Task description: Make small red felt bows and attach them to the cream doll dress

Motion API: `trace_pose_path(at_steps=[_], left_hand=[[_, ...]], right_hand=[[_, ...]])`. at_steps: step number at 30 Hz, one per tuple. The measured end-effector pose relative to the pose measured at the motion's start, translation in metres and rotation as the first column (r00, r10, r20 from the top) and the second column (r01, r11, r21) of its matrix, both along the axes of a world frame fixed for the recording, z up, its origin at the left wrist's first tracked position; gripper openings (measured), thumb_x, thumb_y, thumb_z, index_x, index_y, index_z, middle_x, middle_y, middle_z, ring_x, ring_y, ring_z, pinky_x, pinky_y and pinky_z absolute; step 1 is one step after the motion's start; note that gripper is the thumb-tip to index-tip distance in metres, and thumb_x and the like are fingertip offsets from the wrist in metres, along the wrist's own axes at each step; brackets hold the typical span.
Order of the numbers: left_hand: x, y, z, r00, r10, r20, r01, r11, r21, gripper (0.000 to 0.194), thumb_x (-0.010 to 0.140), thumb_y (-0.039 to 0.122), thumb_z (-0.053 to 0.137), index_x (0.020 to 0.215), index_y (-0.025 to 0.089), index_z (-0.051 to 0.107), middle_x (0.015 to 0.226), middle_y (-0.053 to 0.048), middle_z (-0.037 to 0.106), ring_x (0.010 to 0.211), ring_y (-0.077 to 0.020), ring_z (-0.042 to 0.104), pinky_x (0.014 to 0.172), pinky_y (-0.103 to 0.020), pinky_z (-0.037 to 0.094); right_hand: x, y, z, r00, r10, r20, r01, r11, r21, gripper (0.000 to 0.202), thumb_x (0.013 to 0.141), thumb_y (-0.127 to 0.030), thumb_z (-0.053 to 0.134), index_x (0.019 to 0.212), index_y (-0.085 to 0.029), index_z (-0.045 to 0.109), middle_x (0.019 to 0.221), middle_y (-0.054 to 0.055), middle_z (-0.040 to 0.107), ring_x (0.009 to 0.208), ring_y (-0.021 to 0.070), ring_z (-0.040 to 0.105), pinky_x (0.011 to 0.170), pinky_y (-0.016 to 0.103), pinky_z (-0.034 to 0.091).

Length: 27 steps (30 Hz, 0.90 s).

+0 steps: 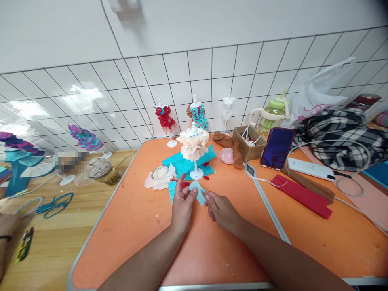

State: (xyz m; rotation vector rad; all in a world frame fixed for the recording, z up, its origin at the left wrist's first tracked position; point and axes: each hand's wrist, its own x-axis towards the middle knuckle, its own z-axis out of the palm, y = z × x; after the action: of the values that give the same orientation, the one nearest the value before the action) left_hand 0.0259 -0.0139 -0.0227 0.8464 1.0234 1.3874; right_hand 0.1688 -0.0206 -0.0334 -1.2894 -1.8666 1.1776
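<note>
A small pale-blue piece of crepe paper is held up over the orange table, just in front of a dress form. My left hand pinches it under the thumb, with the index finger raised. My right hand is closed at the paper's right edge; a thin dark tip shows at its fingers, too small to name. The mini dress form right behind wears a ruffled cream paper dress and stands on a white base. Turquoise crepe paper lies under and behind it. Cream paper scraps and a clear tape roll lie to the left.
Other dress forms, one in red and one bare, stand by the tiled wall. To the right are a pink dish, a cardboard box, a phone, red crepe paper and a white power bank. A utility knife lies far left.
</note>
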Motion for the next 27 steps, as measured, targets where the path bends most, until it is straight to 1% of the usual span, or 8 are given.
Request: trace_pose_path(at_steps=[5,10,16,24,27], left_hand=[[0.0004,0.0007,-0.002,1.0,0.019,0.018,-0.019,1.0,0.009,0.077,0.074,0.025,0.071,0.14,0.03,0.03,0.08,0.002,0.064,0.072,-0.0122,0.062,0.07,-0.025,0.046],[-0.0001,0.0014,-0.0045,0.999,0.025,0.041,-0.025,1.0,-0.009,0.076,0.073,0.025,0.072,0.138,0.03,0.033,0.086,0.001,0.065,0.076,-0.013,0.062,0.072,-0.026,0.047],[0.0019,0.0004,-0.0037,0.999,0.009,0.053,-0.008,1.0,-0.022,0.076,0.073,0.025,0.072,0.138,0.029,0.032,0.088,-0.001,0.065,0.076,-0.0136,0.062,0.071,-0.027,0.047],[0.0012,0.0009,-0.002,0.998,0.058,-0.016,-0.058,0.998,-0.009,0.076,0.073,0.027,0.072,0.138,0.028,0.032,0.083,0.002,0.065,0.072,-0.0116,0.06,0.071,-0.024,0.046],[0.0013,0.0012,-0.0029,0.998,0.056,-0.034,-0.057,0.998,-0.005,0.076,0.073,0.027,0.072,0.138,0.029,0.031,0.083,0.002,0.065,0.072,-0.0118,0.06,0.071,-0.025,0.046]], right_hand=[[0.0008,-0.0012,0.0034,1.0,0.017,-0.021,-0.017,1.0,-0.001,0.034,0.097,-0.04,0.022,0.079,-0.022,0.045,0.044,-0.007,0.047,0.044,0.0116,0.049,0.052,0.022,0.035],[0.0006,-0.0013,0.005,1.0,0.019,-0.023,-0.019,1.0,-0.011,0.035,0.097,-0.04,0.022,0.078,-0.022,0.044,0.045,-0.007,0.048,0.044,0.011,0.049,0.052,0.022,0.036],[-0.0012,-0.002,0.0014,1.0,-0.016,-0.023,0.015,0.999,-0.032,0.035,0.097,-0.041,0.021,0.084,-0.021,0.047,0.046,-0.007,0.049,0.042,0.0096,0.047,0.051,0.022,0.035],[-0.0017,-0.0029,0.0021,1.0,-0.007,-0.027,0.005,0.999,-0.051,0.036,0.097,-0.041,0.021,0.085,-0.021,0.048,0.045,-0.007,0.048,0.04,0.0091,0.046,0.05,0.021,0.035],[-0.0021,-0.0031,0.0007,0.999,-0.011,-0.036,0.008,0.996,-0.083,0.037,0.097,-0.042,0.021,0.085,-0.02,0.048,0.046,-0.007,0.048,0.038,0.0086,0.045,0.048,0.021,0.036]])
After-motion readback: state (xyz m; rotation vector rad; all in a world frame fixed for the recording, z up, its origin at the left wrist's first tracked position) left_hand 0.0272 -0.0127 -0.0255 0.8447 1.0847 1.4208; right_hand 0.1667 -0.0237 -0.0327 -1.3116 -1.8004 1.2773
